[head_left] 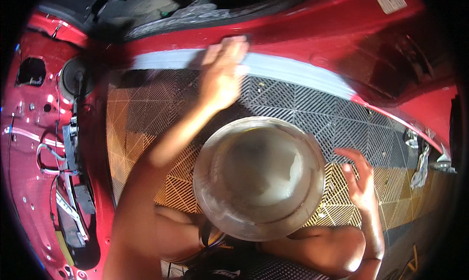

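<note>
My left hand (pixel 223 79) reaches forward and lies with fingers stretched out on the grey strip (pixel 171 59) along the red car body's sill (pixel 273 35). Its fingertips are slightly blurred, and whatever may lie under the palm is hidden. My right hand (pixel 360 182) hangs at the right with its fingers apart, holding nothing. Between the two arms, near my knees, is a round metal basin (pixel 210 206) with a wide rim. Cloudy liquid (pixel 259 167) appears to fill its inside, with a bright reflection on it.
At the left stands a red door (pixel 29 182) with bare wiring and a round black speaker (pixel 76 78). Under everything spreads a floor of black and yellow slatted tiles (pixel 322 128). Crumpled whitish material (pixel 421 167) hangs at the right end of the sill.
</note>
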